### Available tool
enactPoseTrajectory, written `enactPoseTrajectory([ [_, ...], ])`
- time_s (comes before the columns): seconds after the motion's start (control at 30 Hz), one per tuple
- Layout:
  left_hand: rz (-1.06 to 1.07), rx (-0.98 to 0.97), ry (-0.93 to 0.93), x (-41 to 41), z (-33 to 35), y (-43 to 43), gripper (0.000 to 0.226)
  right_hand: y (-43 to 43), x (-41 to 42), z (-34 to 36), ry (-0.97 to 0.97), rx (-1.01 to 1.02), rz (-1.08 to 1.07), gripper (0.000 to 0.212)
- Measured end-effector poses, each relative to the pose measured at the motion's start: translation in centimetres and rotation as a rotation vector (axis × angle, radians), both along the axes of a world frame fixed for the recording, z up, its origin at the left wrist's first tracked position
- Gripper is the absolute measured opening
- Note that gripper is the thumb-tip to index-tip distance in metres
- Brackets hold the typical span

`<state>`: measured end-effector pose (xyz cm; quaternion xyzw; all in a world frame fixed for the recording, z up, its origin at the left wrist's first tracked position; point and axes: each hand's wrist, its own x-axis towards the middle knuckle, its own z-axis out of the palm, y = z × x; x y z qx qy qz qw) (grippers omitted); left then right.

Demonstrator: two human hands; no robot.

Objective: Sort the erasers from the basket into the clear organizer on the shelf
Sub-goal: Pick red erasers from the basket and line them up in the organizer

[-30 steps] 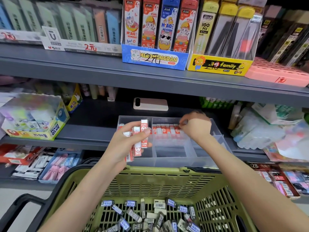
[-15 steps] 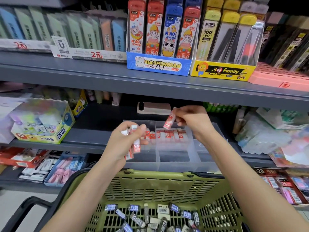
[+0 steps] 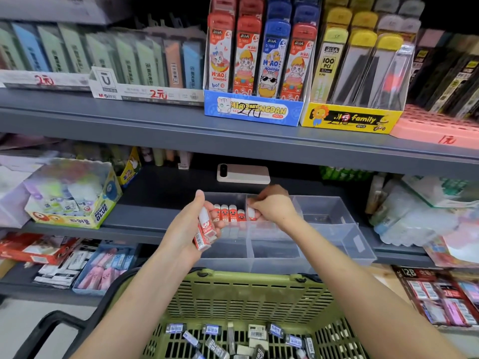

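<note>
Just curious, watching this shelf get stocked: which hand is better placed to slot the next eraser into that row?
Right. The right hand sits at the clear organizer, pinching an eraser at the end of the row; the left hand grips the spare erasers.

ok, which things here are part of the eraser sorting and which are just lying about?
Job: erasers in left grip, eraser in right grip, eraser row, organizer, basket.
Lying about: phone, glue box, display boxes.

Smooth, see-through plastic forms the organizer [image 3: 337, 244], matt green perforated plastic the basket [image 3: 246, 294], matt grey painted metal the shelf [image 3: 129, 226], glossy printed sleeves wrap the erasers [image 3: 229, 213], and glossy printed card makes the display box [image 3: 252, 111].
</note>
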<state>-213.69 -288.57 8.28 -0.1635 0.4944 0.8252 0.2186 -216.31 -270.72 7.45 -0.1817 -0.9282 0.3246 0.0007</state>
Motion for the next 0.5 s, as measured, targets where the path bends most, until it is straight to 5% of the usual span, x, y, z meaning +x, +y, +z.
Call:
enactPoseTrajectory([
  [0.13,-0.032,-0.105,0.027,-0.1,-0.2,0.4,0.037,0.8,1.1,0.1,-0.015,-0.157,0.038,0.014],
  [0.27,-0.052,-0.188,0.06,-0.2,0.0,0.8,0.04,0.8,2.5,1.5,0.131,-0.108,0.105,0.019],
  [0.37,-0.074,-0.253,0.15,-0.2,-0.1,1.0,0.043,-1.5,4.7,3.0,0.199,-0.351,0.268,0.024],
  [0.5,-0.078,-0.21,0.207,0.2,0.0,1.7,0.043,-4.2,6.4,3.3,0.227,-0.281,0.33,0.013],
])
